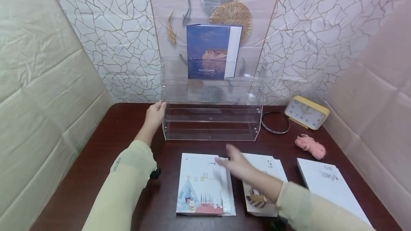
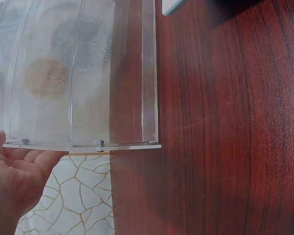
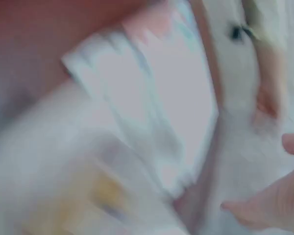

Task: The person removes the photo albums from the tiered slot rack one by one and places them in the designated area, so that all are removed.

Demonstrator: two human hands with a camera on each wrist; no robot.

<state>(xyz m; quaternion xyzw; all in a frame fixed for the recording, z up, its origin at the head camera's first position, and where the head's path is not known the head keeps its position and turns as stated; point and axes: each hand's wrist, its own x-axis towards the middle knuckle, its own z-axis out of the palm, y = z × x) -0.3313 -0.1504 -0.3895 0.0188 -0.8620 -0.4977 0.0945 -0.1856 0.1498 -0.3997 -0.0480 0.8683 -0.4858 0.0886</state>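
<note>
My left hand [image 1: 155, 114] grips the left side panel of a clear acrylic display rack [image 1: 210, 121], thumb at the panel's front edge. In the left wrist view, that hand's [image 2: 19, 178] fingers curl against the panel. A blue photo album [image 1: 207, 51] stands upright on the rack's upper tier. My right hand [image 1: 239, 164], blurred and holding nothing, hovers with spread fingers over the gap between a white album with a tent picture [image 1: 199, 174] and a second white album [image 1: 257, 204]. The right wrist view is smeared, but the thumb and a finger [image 3: 264, 205] are apart there.
A third white album [image 1: 337, 188] lies at the right of the dark red table [image 1: 106, 145]. Behind it are a pink yarn skein [image 1: 310, 146], a yellow-framed clock [image 1: 307, 112] and a dark thin loop [image 1: 277, 132]. Curtained walls enclose the table's sides and back.
</note>
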